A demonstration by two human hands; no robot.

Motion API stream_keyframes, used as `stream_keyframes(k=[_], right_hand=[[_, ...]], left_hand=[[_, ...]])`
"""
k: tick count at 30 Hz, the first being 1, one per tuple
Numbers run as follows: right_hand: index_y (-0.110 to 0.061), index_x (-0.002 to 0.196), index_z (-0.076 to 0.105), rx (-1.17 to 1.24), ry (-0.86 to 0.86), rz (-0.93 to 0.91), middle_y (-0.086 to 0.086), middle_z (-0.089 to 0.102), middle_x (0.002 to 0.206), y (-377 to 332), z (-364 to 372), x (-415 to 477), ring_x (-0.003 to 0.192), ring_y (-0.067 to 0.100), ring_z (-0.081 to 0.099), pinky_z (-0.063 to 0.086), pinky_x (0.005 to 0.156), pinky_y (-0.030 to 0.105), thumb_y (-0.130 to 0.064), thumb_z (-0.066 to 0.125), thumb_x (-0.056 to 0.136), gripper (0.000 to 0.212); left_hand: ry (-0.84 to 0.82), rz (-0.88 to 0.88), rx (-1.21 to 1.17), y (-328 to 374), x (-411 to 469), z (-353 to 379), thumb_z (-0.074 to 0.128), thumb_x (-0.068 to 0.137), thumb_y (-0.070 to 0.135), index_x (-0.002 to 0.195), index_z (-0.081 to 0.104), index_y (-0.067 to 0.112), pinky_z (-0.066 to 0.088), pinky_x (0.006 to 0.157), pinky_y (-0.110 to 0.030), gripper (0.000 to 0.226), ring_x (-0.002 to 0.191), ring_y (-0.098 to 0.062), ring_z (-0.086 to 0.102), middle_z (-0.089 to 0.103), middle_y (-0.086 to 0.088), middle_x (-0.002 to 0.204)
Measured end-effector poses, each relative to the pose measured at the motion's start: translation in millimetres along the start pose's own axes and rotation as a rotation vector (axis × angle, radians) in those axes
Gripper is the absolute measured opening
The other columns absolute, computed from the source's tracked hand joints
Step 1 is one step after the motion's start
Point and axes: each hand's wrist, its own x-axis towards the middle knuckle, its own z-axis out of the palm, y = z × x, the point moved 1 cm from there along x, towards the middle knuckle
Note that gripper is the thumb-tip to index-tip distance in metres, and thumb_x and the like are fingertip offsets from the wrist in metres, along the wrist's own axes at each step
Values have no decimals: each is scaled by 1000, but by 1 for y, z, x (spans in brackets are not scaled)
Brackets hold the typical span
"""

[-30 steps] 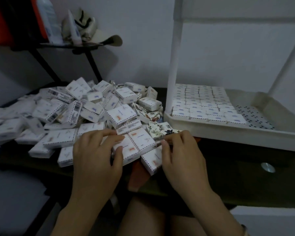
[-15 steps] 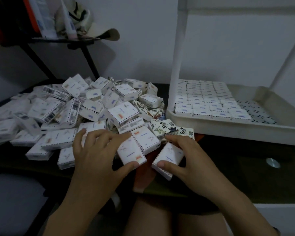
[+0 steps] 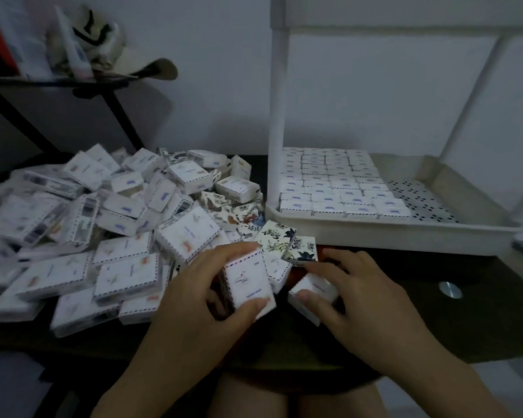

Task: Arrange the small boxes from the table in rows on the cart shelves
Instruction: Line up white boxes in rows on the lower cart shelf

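White airmail-edged box (image 3: 248, 285) sat pinched in the left grip (image 3: 200, 300); the right grip (image 3: 360, 297) clasped a second box (image 3: 317, 285) above the desk (image 3: 435, 312).

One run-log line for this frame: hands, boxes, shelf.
left hand: grips envelope-print box | right hand: grips another white box | cart shelf: rows of boxes fill left part | pile: on table

Left of the cart (image 3: 375, 233), the boxes (image 3: 187, 236) look like matt white card with printed edging. The cart itself is smooth, matt white plastic, its shelf floor perforated. In front of the cart the table (image 3: 480, 321) is dark, smooth and faintly glossy, with a shiny metal disc (image 3: 450, 288) set in it.
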Motion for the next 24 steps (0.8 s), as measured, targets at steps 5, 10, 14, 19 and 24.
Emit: stream_keyframes(k=[5,10,14,19,24], right_hand=[[-41,136,37,-32,-24,29,-16,28,132,3,1,-9,121,7,27,39,88,21,-91,36,54,96],[-41,137,38,89,13,77,-22,38,130,25,-11,-13,115,-2,38,41,94,20,-63,58,79,66],[-46,114,49,303,88,174,-25,60,102,49,-29,-14,94,-6,57,50,76,17,-50,53,84,30],[-42,97,58,672,169,326,-14,66,87,81,-38,-7,77,-1,65,55,62,22,-36,43,96,16],[-29,89,63,812,320,396,-7,65,86,117,-55,1,69,6,65,56,59,21,-36,39,97,26]], left_hand=[[-44,-137,-287,12,22,18,82,66,52,112,54,44,60,69,-34,54,87,-6,67,63,23,104],[-103,-212,-421,21,44,40,81,64,34,109,51,41,60,67,-32,54,85,-5,68,63,24,98],[-173,-163,-455,30,60,54,76,77,3,108,61,37,57,68,-21,48,89,-2,68,66,18,96],[-272,-141,-461,48,85,75,76,77,9,91,66,26,59,61,-28,25,83,-7,69,71,8,92],[-155,-115,-394,85,129,100,76,77,21,99,54,32,57,64,-24,33,77,4,64,67,17,88]])
